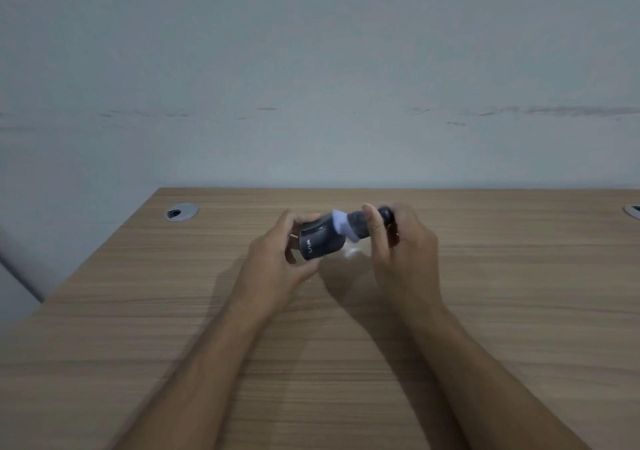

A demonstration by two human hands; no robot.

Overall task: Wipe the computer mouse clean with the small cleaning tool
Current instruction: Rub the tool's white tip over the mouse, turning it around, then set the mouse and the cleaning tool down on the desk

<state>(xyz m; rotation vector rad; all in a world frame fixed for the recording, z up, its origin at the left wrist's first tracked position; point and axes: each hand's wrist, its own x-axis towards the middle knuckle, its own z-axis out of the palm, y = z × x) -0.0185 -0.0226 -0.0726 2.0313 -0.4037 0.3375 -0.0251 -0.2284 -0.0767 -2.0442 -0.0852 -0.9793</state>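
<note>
mouse: dark matt plastic | desk: wood-grain, smooth | grommet: silvery metal

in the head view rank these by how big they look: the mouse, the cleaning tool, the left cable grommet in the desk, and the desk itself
1. desk, by far the largest.
2. and 3. mouse and cleaning tool: they look about alike, and both are partly hidden by the left hand and right hand, so no ranking.
4. cable grommet, smallest, though it sits farther from the camera.
</note>
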